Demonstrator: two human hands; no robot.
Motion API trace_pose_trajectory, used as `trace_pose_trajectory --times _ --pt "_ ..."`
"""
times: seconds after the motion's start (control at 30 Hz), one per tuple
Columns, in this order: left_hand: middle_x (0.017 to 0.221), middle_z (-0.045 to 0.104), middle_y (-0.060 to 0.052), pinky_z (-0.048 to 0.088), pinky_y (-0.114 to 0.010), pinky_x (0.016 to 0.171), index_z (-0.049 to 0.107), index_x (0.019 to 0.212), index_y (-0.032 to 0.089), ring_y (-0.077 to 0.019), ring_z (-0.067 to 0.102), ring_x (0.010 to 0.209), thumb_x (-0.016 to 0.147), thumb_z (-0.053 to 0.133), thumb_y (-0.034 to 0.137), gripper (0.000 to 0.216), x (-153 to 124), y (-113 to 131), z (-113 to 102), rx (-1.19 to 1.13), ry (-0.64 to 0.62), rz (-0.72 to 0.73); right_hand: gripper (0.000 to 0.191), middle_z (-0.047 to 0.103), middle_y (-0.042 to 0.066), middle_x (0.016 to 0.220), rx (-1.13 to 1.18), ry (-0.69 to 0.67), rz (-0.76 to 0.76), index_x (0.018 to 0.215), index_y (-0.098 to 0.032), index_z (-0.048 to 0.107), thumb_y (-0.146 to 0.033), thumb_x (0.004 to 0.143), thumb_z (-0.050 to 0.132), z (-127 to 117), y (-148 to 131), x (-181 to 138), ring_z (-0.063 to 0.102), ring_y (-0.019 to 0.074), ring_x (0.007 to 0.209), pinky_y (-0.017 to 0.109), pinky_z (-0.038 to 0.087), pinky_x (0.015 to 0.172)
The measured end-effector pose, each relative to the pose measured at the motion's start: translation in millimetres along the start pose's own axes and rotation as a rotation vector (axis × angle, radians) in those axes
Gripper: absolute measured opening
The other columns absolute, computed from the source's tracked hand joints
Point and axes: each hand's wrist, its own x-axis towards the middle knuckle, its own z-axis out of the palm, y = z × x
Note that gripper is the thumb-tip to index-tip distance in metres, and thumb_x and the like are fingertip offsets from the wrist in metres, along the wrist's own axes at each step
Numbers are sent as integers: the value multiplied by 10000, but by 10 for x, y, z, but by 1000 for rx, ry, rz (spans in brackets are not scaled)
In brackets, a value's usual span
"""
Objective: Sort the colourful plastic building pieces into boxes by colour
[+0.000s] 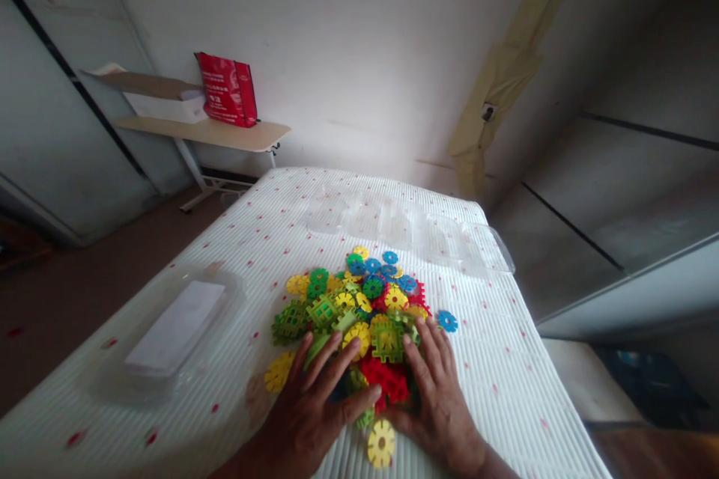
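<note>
A heap of plastic interlocking pieces lies in the middle of the table, with notched discs and square pieces mixed together. My left hand (314, 397) rests on the near left side of the heap, fingers spread. Opposite it, my right hand (435, 389) lies against the right side, its fingers stretched forward. Red pieces (385, 380) and a green square piece (387, 340) show between the hands. A yellow notched disc (381, 443) lies closest to me. Another yellow disc (279, 372) is left of my left hand, and a blue disc (448, 321) sits apart on the right.
Clear plastic compartment trays (404, 228) stand along the far part of the table (225, 254). At left, a clear plastic tray or lid (225, 307) carries white paper (175, 328). Behind, a side table (252, 136) holds a red bag (228, 90) and a box (165, 106).
</note>
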Motion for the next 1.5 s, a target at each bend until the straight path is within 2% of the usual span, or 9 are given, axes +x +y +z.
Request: trace_pose_trajectory --times 0.17,0.33,0.4,0.5,0.6,0.83,1.13,1.33,1.5 --pt "1427 377 -61 184 -586 1069 429 1296 401 -291 278 1340 807 476 73 591 294 -192 106 92 33 -118 848 152 106 1510 16 24 -13 1435 -246 227 -383 702 631 119 -106 376 122 389 1354 646 157 1029" --pt "1412 403 -34 214 -496 1106 363 1350 350 -224 372 1296 812 404 75 606 188 -288 -80 -18 115 -91 828 135 70 1515 47 -3 -41 1436 -307 193 -414 728 609 -80 33 283 158 372 1353 635 148 1044" --pt "1427 378 -39 275 -468 1090 326 1374 326 -237 372 1294 826 425 160 581 31 -347 -134 -36 164 -240 756 145 69 1512 58 31 75 1436 -306 192 -435 785 554 -147 265 145 167 353 1356 619 185 1046" --pt "1441 347 -75 322 -498 1052 274 1402 281 -291 327 1313 825 469 320 610 -193 -447 -88 11 163 -483 577 163 86 1504 87 138 423 1427 -280 221 -416 892 392 -104 646 -9 169 314 1363 593 268 1028" --pt "1420 372 -106 336 -524 1029 243 1413 252 -308 315 1316 832 458 387 633 -288 -525 64 17 138 -597 582 241 90 1480 175 133 521 1424 -264 226 -458 897 376 67 808 23 169 293 1367 580 265 1043" --pt "1351 449 -114 374 -471 1024 291 1385 232 -250 417 1254 875 393 382 541 25 -615 291 -186 225 -706 572 361 104 1423 362 109 481 1399 -226 297 -484 895 378 319 507 531 299 260 1320 519 260 1073" --pt "1413 397 -62 332 -410 1074 340 1364 257 -213 363 1303 875 401 396 512 252 -453 150 -531 173 -708 562 333 88 1435 410 87 437 1380 -222 337 -484 886 395 344 378 613 283 239 1327 469 266 1086" --pt "1266 548 -55 345 -365 1066 508 1223 219 -189 468 1213 879 329 445 449 496 -924 116 -587 173 -793 476 522 101 1273 362 103 442 1204 -214 543 -512 888 349 223 708 844 395 251 1253 492 296 1061" --pt "1299 526 -58 286 -379 1097 559 1184 207 -200 399 1273 847 356 490 485 723 -1323 256 -541 48 -742 539 464 102 1351 440 -40 314 1244 -190 526 -543 872 358 310 871 1182 379 227 1276 441 291 1072"
